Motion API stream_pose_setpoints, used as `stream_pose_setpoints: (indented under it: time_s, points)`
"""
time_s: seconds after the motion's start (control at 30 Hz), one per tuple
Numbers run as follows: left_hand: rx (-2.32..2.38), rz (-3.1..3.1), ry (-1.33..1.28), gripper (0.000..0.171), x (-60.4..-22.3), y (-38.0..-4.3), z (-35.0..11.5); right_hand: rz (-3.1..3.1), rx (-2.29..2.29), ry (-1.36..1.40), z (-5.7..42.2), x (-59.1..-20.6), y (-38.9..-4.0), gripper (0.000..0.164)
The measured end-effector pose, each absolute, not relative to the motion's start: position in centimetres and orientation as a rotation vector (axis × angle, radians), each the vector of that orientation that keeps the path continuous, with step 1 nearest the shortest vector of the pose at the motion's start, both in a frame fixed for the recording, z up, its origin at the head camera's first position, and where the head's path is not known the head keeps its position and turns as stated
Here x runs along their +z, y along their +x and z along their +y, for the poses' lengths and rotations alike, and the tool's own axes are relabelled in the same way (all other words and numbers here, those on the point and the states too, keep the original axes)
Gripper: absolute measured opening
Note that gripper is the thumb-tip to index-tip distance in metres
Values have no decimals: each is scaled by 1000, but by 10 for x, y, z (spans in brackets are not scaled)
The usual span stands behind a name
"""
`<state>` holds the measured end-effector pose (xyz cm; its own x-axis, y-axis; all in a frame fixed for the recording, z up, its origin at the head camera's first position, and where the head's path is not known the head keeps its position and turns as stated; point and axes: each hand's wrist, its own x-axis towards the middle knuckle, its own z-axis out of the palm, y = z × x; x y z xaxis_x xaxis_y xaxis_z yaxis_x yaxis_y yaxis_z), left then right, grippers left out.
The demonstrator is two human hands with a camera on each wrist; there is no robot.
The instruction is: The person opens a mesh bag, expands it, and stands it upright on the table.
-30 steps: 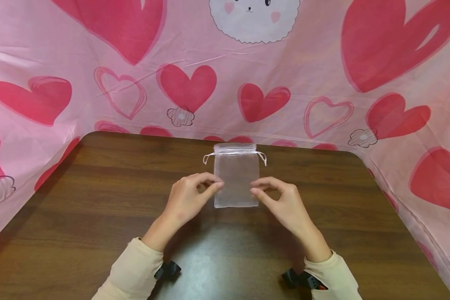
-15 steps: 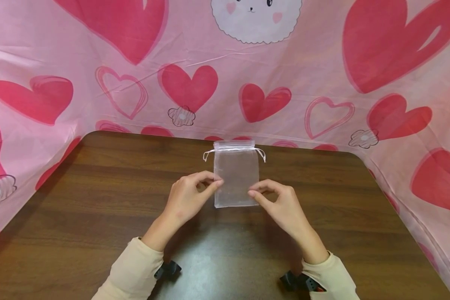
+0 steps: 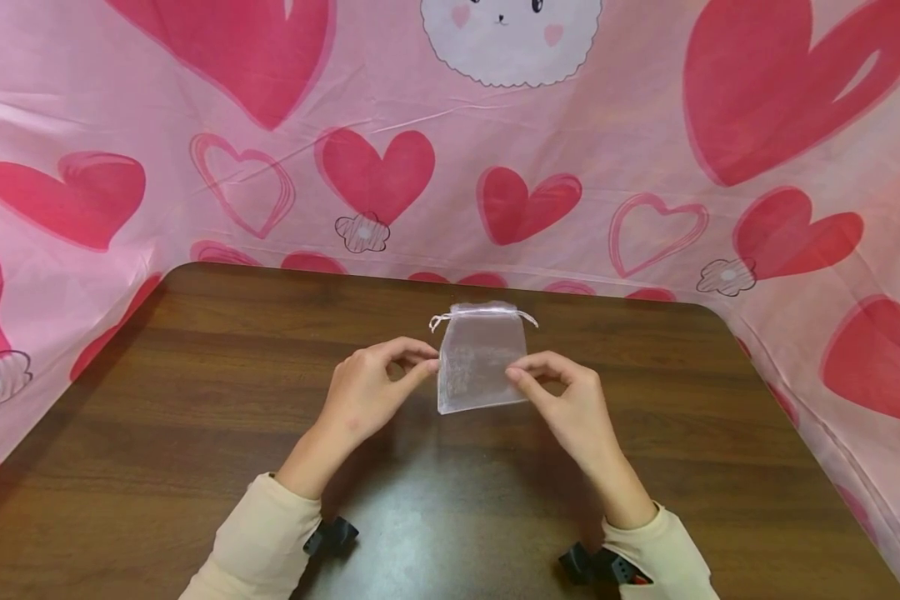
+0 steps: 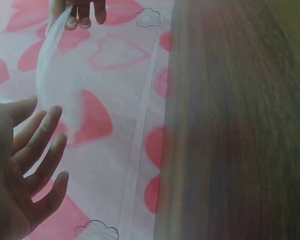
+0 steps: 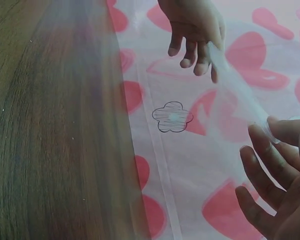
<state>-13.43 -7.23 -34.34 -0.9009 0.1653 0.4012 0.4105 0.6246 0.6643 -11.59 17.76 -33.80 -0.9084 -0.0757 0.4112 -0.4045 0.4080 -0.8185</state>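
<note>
Shows mid-frame as sheer, whitish drawstring pouch (image 3: 480, 358), narrower up top, with pale cords (image 3: 438, 321) out both sides. Is pinched by left hand (image 3: 367, 385) at left edge, right hand (image 3: 573, 408) at right edge.

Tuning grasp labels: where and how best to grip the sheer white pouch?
Likely pinch the pouch by both side edges, from left and right, below the cord ends: it's thin, broad face toward the head camera, and the ends jut sideways near its top.

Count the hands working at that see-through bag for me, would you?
2: the left hand at the left edge of the sheer bag, the right hand pinching its lower right side. No others show.
</note>
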Motion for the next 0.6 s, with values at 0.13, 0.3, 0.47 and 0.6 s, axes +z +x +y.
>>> stream_pose_setpoints:
  time_s: [0.13,0.3,0.47,0.6]
  points:
    - [-1141,-2555,-489,12,-344,-134,-73,-2323,1564,393,179,-338,-117,6]
    - [-1111,-2469,-697,16,-346,-134,-72,-2319,1607,329,180,-338,-119,10]
    - [-1054,-2330,-972,38,-349,-133,-68,-2324,1657,260,182,-336,-119,12]
    - [-1010,-2297,-1046,45,-351,-134,-66,-2327,1674,244,182,-336,-119,13]
